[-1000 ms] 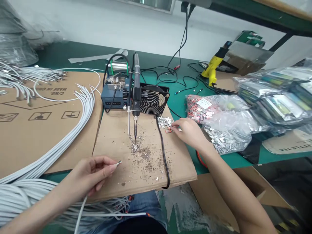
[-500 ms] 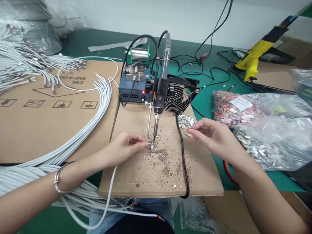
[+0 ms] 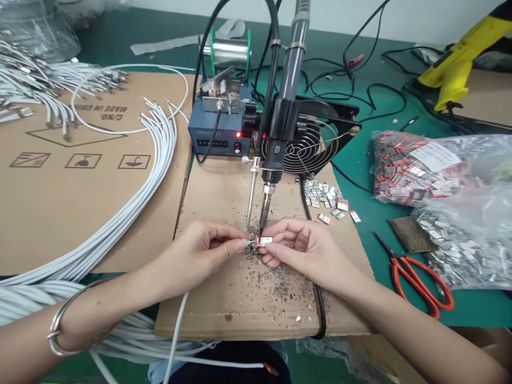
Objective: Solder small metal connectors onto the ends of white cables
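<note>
My left hand (image 3: 218, 246) pinches the end of a white cable (image 3: 178, 320), whose length hangs down past the board's front edge. Between the fingers of my right hand (image 3: 298, 242) is a small red-and-silver connector (image 3: 266, 241). The cable end and the connector meet, or nearly so, under the tip of a soldering iron (image 3: 264, 210) clamped upright on a stand. A thin metal feed tube (image 3: 252, 197) comes down beside the iron. Whether the tip touches the connector I cannot tell. Dark solder crumbs (image 3: 276, 288) lie scattered below my hands.
Loose connectors (image 3: 322, 193) lie right of a fan (image 3: 298, 152). Behind the iron stands a blue solder feeder (image 3: 218, 133) with a wire spool (image 3: 230, 52). Orange-handled scissors (image 3: 416, 274), bags of connectors (image 3: 416, 170) and a yellow heat gun (image 3: 456, 64) are rightward; white cables (image 3: 160, 154) lie left.
My right hand has moved left from the loose connector pile to the iron tip, bringing a connector to the cable end. My left hand stays by the tip. The camera view has shifted.
</note>
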{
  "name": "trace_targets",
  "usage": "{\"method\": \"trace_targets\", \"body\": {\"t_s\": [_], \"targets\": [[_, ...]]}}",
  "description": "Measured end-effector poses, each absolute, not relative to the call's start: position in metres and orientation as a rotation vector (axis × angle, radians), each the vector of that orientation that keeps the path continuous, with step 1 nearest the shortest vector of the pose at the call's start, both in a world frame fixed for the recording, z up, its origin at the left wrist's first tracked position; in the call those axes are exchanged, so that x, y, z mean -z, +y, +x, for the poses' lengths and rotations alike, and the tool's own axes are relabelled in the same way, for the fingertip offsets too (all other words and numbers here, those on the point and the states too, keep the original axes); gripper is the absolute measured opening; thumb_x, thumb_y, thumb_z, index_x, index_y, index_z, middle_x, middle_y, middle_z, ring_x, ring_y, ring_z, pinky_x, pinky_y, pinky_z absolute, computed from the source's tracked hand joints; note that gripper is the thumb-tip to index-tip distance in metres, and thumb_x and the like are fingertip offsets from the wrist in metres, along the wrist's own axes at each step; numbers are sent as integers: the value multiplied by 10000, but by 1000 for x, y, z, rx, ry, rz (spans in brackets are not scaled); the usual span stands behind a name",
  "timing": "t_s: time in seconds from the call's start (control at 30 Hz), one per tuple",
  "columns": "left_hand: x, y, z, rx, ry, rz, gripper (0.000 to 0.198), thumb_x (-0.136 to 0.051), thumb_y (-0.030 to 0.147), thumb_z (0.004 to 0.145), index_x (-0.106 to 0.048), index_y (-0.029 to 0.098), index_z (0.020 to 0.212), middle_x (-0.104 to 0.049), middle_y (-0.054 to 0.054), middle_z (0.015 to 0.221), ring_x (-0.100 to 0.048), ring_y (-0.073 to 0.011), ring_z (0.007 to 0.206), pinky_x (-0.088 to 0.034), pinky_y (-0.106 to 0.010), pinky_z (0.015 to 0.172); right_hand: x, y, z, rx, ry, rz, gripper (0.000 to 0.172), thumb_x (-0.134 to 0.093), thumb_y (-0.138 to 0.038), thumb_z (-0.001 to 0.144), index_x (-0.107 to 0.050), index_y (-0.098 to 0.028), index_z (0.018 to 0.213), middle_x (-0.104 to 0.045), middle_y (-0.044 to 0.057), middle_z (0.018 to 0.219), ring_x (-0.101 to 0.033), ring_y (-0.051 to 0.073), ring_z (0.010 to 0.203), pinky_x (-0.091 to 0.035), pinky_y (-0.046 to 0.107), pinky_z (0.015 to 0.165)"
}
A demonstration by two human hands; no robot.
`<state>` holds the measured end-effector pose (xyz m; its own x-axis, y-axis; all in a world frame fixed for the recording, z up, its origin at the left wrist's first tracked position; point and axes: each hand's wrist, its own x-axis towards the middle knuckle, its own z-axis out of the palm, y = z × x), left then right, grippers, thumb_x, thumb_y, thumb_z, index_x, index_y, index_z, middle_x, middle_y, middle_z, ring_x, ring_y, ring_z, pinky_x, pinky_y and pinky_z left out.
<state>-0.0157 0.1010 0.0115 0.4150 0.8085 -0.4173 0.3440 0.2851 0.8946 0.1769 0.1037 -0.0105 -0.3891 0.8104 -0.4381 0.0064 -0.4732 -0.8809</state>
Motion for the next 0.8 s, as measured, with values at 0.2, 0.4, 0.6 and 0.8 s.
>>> {"method": "trace_targets", "body": {"t_s": [0.2,0.4,0.6,0.8], "targets": [[-16,100,-12,-416,1170,1277,180,-541,221,803,-689,155,724,-487,57,523,-373,-69,423,-306,-160,360,11,101,174,-1908,-1121,-1266,136,-719,-146,649,-617,-152,739,-657,-2,612,-633,91,561,-563,197,540],[-15,100,-10,-426,1168,1284,176,-537,182,804,-691,146,726,-523,44,582,-377,-61,457,-298,-143,372,9,101,175,-1890,-1123,-1260,129,-720,-136,651,-628,-146,741,-663,3,616,-631,93,564,-564,200,542],[-16,100,-10,-426,1179,1244,174,-538,205,805,-679,141,724,-477,60,546,-345,-52,415,-275,-137,335,10,100,175,-1873,-1135,-1242,124,-722,-145,654,-634,-152,741,-665,5,622,-629,99,560,-562,208,534],[-15,101,-11,-437,1167,1196,171,-541,213,798,-657,141,696,-422,78,491,-333,-50,390,-268,-132,317,11,100,175,-1849,-1142,-1228,131,-725,-165,653,-637,-157,750,-664,7,628,-622,104,563,-553,212,518]]}}
